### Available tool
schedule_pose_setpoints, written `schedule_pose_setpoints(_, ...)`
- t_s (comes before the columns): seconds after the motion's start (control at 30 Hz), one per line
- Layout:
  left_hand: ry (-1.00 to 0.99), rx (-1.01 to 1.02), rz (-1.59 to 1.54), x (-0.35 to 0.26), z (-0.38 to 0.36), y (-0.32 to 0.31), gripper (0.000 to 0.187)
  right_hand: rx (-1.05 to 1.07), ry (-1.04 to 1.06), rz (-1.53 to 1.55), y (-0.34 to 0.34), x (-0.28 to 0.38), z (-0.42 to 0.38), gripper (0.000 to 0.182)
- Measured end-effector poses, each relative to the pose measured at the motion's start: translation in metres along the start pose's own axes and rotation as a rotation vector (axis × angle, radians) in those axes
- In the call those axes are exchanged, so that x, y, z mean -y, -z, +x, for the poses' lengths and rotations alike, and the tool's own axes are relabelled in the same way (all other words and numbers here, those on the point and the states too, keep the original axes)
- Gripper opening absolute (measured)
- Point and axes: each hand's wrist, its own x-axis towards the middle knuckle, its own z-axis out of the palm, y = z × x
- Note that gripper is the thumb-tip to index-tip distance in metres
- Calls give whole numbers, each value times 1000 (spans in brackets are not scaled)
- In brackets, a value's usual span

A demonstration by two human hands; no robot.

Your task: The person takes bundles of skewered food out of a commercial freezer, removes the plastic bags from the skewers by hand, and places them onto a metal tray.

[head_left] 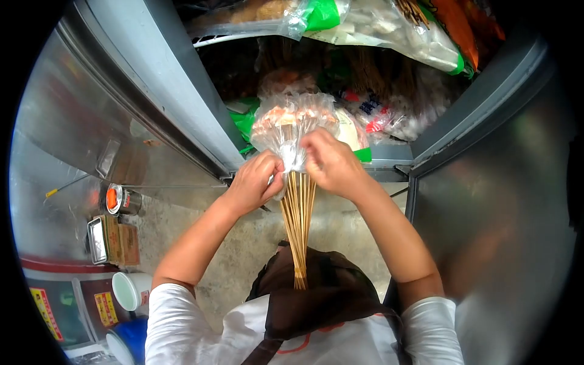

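Observation:
A bundle of skewers (298,213) points toward my body, its bare wooden ends gathered close near the apron. Pale orange and white food on the far ends shows through a clear plastic bag (292,118). My left hand (258,179) is closed on the gathered edge of the bag, left of the sticks. On the other side my right hand (331,161) has its fingers curled and pinched at the bag's edge. The exact grip of the right fingertips is partly hidden. The bag rests at the front of an open fridge compartment.
Fridge shelves hold bagged food (389,36) above and more bags (395,115) behind. Open steel doors stand left (140,79) and right (480,201). On the floor at left are a can (128,201), boxes (125,243), a white bucket (131,289) and a blue container (131,337).

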Motion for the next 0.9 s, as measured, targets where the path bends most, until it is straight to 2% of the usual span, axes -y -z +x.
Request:
schedule_pose_setpoints(0.07,-45,-52,-9,-2,5,-1,18,125,243,30,-1,10,6,14)
schedule_pose_setpoints(0.1,-48,-54,-7,-2,6,-1,18,168,213,36,-4,9,7,8)
schedule_pose_setpoints(0.33,-121,-51,22,2,10,0,20,337,82,-44,-10,4,18,8)
schedule_pose_setpoints(0.4,-155,-45,38,2,11,1,20,433,81,-161,-8,10,25,8)
schedule_pose_setpoints(0.5,-136,-23,66,1,12,2,20,369,152,-233,-18,6,23,9)
schedule_pose_setpoints(0.63,-99,-37,57,-1,10,0,18,252,184,-176,-21,1,14,10)
schedule_pose_setpoints(0.7,-86,-54,40,-1,7,-1,18,148,74,-20,-23,-3,9,11)
schedule_pose_setpoints(0.77,16,-49,-61,0,3,-4,17,131,16,23,-24,-1,8,11)
schedule_pose_setpoints(0.9,15,-100,-33,-14,7,1,16,146,-60,39,-19,4,9,12)
